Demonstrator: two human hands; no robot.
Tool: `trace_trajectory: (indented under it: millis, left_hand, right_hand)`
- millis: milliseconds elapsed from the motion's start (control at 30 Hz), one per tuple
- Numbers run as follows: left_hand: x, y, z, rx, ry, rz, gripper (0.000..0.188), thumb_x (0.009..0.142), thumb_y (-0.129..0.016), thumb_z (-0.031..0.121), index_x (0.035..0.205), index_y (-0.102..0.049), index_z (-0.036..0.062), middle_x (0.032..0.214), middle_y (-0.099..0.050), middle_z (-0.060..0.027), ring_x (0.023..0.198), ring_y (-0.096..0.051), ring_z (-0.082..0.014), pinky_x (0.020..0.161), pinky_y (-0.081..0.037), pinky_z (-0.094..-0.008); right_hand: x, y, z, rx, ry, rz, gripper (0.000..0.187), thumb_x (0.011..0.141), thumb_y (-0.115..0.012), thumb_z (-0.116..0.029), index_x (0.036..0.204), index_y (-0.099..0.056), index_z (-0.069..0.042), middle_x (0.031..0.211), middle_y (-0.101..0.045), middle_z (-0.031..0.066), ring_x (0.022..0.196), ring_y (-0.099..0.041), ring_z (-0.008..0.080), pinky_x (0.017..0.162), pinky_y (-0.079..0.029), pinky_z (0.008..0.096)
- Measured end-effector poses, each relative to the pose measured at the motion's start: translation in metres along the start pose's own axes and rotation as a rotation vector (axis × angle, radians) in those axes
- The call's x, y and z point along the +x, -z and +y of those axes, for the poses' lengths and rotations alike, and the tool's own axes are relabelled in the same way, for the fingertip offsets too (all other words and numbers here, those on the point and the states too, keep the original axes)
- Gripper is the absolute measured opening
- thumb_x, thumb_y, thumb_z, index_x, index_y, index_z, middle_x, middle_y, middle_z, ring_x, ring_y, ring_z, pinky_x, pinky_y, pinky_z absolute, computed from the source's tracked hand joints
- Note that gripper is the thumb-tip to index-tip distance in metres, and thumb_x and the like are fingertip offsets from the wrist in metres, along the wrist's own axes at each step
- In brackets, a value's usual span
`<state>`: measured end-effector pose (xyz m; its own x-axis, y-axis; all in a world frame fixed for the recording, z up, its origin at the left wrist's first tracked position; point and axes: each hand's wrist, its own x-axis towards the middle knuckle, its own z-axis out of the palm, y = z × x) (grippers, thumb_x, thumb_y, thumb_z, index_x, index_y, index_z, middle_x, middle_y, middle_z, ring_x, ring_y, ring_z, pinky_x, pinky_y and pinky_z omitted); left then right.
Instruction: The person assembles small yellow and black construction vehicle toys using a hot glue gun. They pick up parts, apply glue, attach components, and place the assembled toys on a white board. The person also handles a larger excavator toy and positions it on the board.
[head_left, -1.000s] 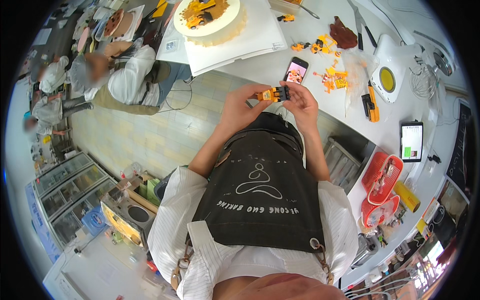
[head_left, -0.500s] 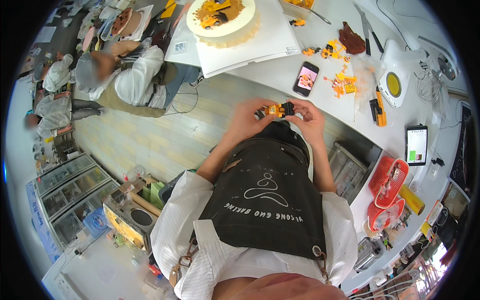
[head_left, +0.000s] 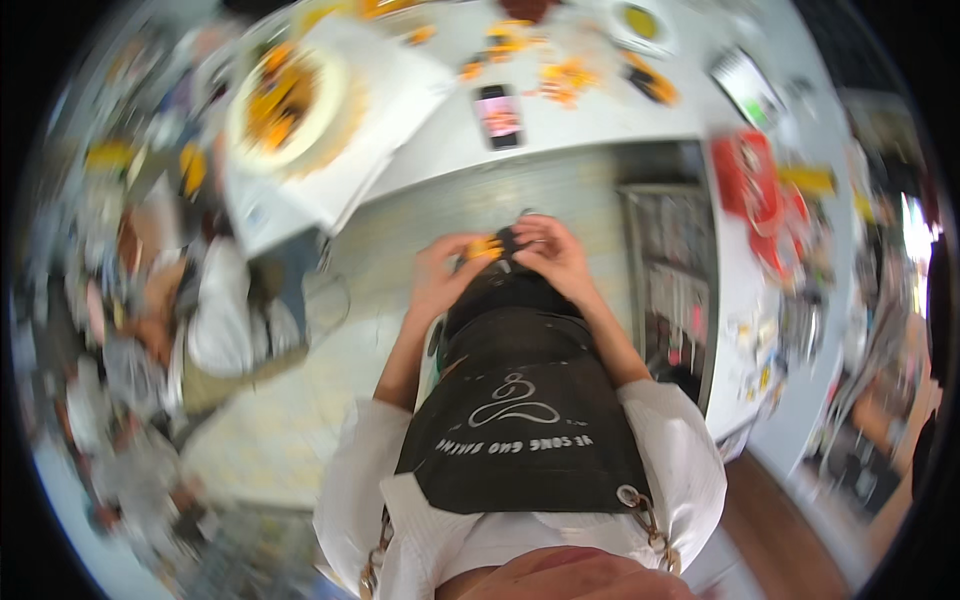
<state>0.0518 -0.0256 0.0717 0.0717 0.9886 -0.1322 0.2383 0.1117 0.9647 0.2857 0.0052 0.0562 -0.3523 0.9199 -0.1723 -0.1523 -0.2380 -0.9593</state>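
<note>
Head view is turning and blurring, yet the left hand (head_left: 440, 272) and right hand (head_left: 558, 262) are still grasping a small yellow-and-black plastic toy (head_left: 484, 247) between them, so its handling is continuing before the white table (head_left: 600, 120).

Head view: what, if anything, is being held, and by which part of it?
A small toy: the left grip has its yellow end, the right grip its black end. Blur hides the exact contact spots.

The left hand (head_left: 443, 275) and right hand (head_left: 556, 262) hold a small yellow-and-black toy (head_left: 485, 247). A phone (head_left: 498, 118) lies on the white surface (head_left: 600, 122).
</note>
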Motion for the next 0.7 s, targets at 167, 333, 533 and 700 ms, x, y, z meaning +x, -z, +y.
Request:
trace_trajectory:
  millis: [167,333,533,700]
  left_hand:
    - [-0.003,-0.028,-0.001,0.171,-0.160,0.031,0.027,0.085,-0.080,0.009,0.111,-0.071,0.0031,0.108,-0.073,-0.0110,0.091,-0.069,-0.0186,0.084,-0.055,-0.0321]
    - [-0.016,-0.085,0.009,0.252,-0.186,-0.094,0.027,0.084,-0.079,0.004,0.109,-0.070,0.0000,0.104,-0.073,-0.0130,0.088,-0.071,-0.0191,0.081,-0.057,-0.0315]
    - [-0.040,-0.226,0.035,0.250,-0.140,-0.339,0.025,0.087,-0.077,0.004,0.110,-0.069,-0.0011,0.104,-0.073,-0.0110,0.091,-0.071,-0.0166,0.084,-0.056,-0.0302]
    - [-0.110,-0.403,0.034,0.089,-0.058,-0.658,0.028,0.090,-0.075,0.004,0.116,-0.066,-0.0020,0.106,-0.072,-0.0099,0.095,-0.069,-0.0141,0.087,-0.055,-0.0282]
  right_hand:
    - [-0.034,0.037,0.031,-0.206,0.004,0.114,0.040,0.087,-0.078,-0.012,0.124,-0.063,-0.004,0.115,-0.068,0.0080,0.093,-0.067,0.0128,0.083,-0.057,0.0304]
    - [-0.127,0.085,0.049,-0.298,-0.061,0.244,0.038,0.090,-0.078,-0.021,0.121,-0.065,-0.003,0.112,-0.071,0.0082,0.093,-0.068,0.0136,0.083,-0.056,0.0293]
    - [-0.283,0.182,0.091,-0.169,-0.041,0.468,0.043,0.092,-0.077,-0.020,0.130,-0.063,-0.006,0.116,-0.069,0.0072,0.098,-0.066,0.0129,0.087,-0.055,0.0290]
    - [-0.401,0.248,0.084,0.195,0.161,0.535,0.054,0.090,-0.079,-0.018,0.138,-0.057,-0.008,0.114,-0.070,0.0085,0.095,-0.068,0.0151,0.086,-0.056,0.0314]
